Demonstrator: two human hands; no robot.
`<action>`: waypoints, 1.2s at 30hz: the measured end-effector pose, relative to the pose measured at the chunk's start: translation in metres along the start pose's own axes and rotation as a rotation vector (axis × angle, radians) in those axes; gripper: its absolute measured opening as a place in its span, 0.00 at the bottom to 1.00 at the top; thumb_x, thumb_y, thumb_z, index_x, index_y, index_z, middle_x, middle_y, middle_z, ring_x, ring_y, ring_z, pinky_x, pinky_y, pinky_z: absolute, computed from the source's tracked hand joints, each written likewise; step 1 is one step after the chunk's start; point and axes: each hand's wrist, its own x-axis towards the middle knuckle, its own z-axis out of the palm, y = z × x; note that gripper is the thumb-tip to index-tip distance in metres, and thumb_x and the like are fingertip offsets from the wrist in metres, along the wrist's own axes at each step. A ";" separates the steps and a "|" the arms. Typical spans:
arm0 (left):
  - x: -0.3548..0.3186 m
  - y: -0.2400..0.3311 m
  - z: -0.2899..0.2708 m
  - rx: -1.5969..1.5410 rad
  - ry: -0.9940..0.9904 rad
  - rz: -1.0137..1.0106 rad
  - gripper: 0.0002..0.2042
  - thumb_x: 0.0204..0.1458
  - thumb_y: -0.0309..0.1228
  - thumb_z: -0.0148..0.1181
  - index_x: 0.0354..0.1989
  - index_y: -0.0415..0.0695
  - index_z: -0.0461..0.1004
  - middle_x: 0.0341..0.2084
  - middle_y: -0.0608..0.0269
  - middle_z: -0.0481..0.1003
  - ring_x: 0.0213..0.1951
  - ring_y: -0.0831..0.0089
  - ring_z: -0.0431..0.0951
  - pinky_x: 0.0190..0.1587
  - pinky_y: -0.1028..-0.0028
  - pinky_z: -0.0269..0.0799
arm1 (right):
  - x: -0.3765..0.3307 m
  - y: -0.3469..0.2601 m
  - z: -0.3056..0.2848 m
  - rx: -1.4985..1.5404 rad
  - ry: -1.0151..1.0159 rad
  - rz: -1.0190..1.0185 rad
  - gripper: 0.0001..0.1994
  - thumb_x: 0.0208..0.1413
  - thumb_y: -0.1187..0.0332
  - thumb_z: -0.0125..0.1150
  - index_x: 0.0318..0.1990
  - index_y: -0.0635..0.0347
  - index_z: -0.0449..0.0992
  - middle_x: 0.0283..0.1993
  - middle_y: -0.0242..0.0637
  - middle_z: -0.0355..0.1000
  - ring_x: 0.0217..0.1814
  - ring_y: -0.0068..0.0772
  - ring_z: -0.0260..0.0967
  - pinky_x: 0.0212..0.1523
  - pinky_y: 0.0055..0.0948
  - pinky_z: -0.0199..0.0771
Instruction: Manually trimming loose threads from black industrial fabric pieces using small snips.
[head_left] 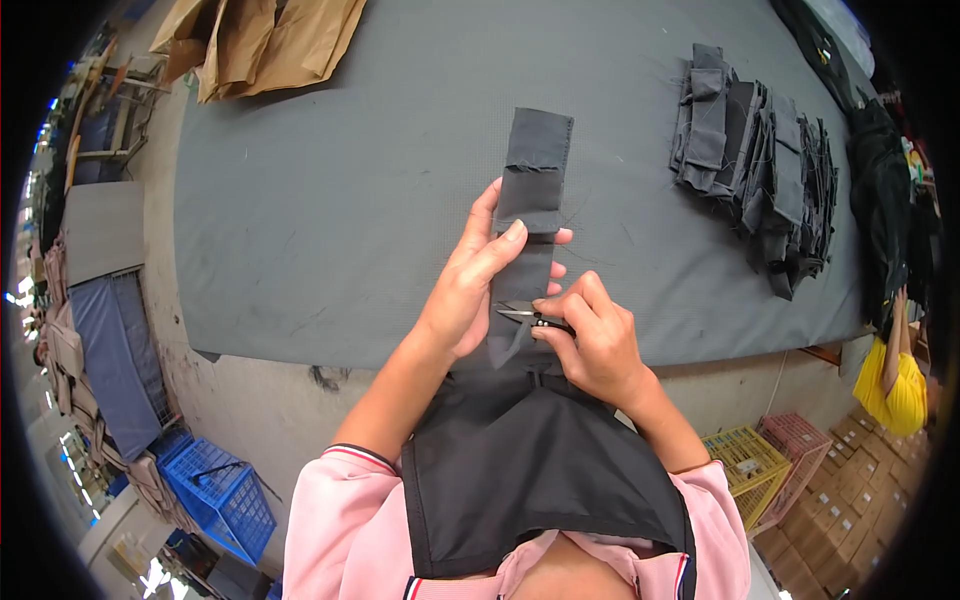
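Note:
A dark grey strip of sewn fabric (pixel 533 190) lies lengthwise in my left hand (pixel 468 270). The thumb presses on its face and the fingertips show past its right edge. My right hand (pixel 597 335) is closed around small black-handled thread snips (pixel 540 320). Their metal blades point left and lie against the lower part of the strip, near its pointed lower end. Loose threads show along the strip's folds and edges. Both hands are held just above the table's near edge, in front of my black apron (pixel 550 460).
The table has a grey cloth cover (pixel 350 220). A stack of similar dark fabric strips (pixel 755 160) lies at the right, and brown paper (pixel 275 45) at the far left. Blue (pixel 220 495) and yellow crates (pixel 742 460) stand on the floor. A person in yellow (pixel 892 385) is at the right.

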 end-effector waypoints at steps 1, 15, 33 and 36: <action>0.000 0.000 -0.002 -0.032 -0.040 -0.029 0.31 0.60 0.37 0.46 0.68 0.49 0.39 0.48 0.48 0.70 0.42 0.66 0.74 0.45 0.66 0.72 | 0.000 0.001 0.001 0.031 -0.004 -0.001 0.13 0.35 0.76 0.68 0.32 0.62 0.72 0.30 0.37 0.62 0.26 0.36 0.69 0.25 0.32 0.69; 0.002 -0.006 -0.004 -0.103 -0.063 -0.073 0.26 0.62 0.41 0.41 0.65 0.48 0.44 0.50 0.45 0.68 0.45 0.60 0.75 0.47 0.62 0.74 | -0.012 0.005 0.005 -0.020 0.124 -0.088 0.13 0.38 0.78 0.66 0.35 0.63 0.73 0.30 0.37 0.63 0.25 0.33 0.65 0.24 0.30 0.68; -0.024 -0.040 -0.003 0.238 -0.106 -0.025 0.35 0.57 0.28 0.51 0.64 0.53 0.31 0.51 0.48 0.64 0.38 0.62 0.77 0.41 0.67 0.75 | 0.031 0.035 -0.001 1.137 0.520 0.765 0.06 0.59 0.71 0.50 0.29 0.56 0.66 0.26 0.22 0.57 0.21 0.13 0.53 0.19 0.14 0.52; -0.024 -0.038 0.000 0.100 -0.069 -0.243 0.29 0.56 0.30 0.55 0.61 0.46 0.44 0.52 0.50 0.63 0.45 0.61 0.74 0.45 0.65 0.73 | 0.029 0.029 0.001 1.163 0.462 0.755 0.06 0.60 0.64 0.52 0.32 0.53 0.68 0.24 0.19 0.58 0.19 0.09 0.52 0.14 0.12 0.47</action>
